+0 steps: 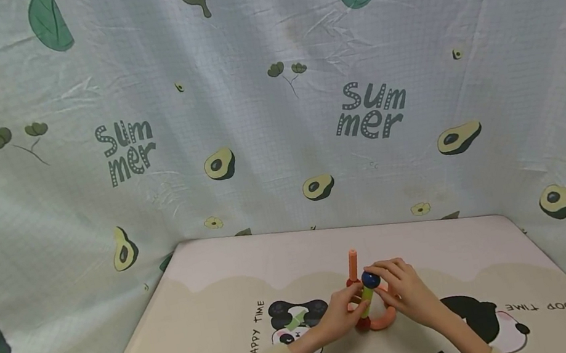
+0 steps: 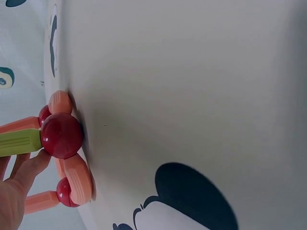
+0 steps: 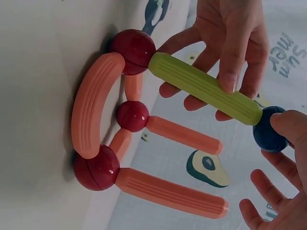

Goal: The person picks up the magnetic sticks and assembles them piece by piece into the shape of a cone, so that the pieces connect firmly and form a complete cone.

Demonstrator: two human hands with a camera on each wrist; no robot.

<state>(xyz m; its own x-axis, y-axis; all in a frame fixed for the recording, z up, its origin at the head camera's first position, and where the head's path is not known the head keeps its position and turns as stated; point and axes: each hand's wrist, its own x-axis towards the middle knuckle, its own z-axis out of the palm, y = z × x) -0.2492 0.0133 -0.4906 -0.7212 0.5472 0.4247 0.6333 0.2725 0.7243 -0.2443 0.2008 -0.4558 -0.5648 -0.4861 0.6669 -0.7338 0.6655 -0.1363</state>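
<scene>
A toy frame of magnetic-looking rods and balls stands on the table. Red balls (image 3: 133, 50) sit at its base, joined by curved orange rods (image 3: 93, 105). Two straight orange rods (image 3: 172, 196) rise from other red balls. A ribbed green rod (image 3: 206, 88) stands on the nearest red ball, topped by a dark blue ball (image 3: 269, 129). My left hand (image 1: 342, 315) holds the green rod between thumb and fingers, low near its red ball. My right hand (image 1: 409, 293) pinches the blue ball at the rod's upper end, its other fingers spread.
The light table mat (image 1: 210, 276) carries printed pandas and lettering. Behind it hangs a pale curtain (image 1: 250, 113) printed with avocados and leaves. The straight orange rods stand close beside both hands.
</scene>
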